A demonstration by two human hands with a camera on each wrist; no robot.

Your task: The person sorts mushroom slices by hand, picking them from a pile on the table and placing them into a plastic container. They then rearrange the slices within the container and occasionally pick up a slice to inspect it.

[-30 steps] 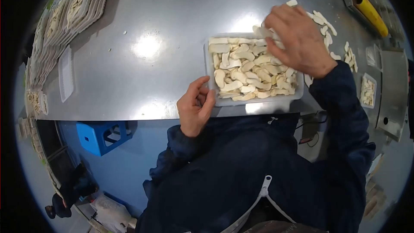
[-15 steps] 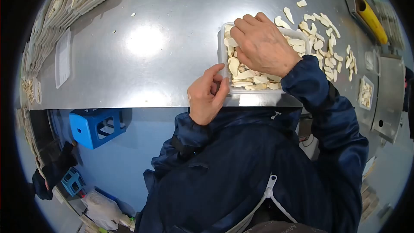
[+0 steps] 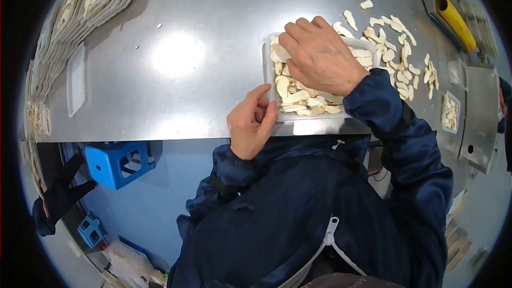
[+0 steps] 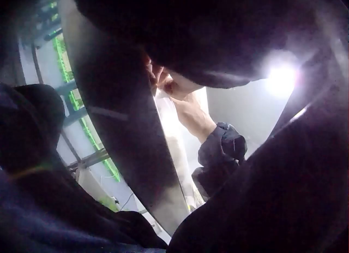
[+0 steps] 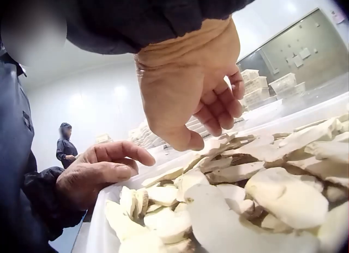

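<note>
Your loosely bent right hand [image 3: 324,56] likely arranges slices [image 5: 286,197] in the tray [image 5: 98,230], relaxed left hand [image 3: 250,122] alongside; next, level gently.

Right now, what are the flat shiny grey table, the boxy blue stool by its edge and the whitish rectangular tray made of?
The table looks like smooth metal, probably steel: light glares off it. The stool seems moulded plastic, glossy, evenly coloured. The tray is likely plastic, smooth, with a cloudy rim.
</note>
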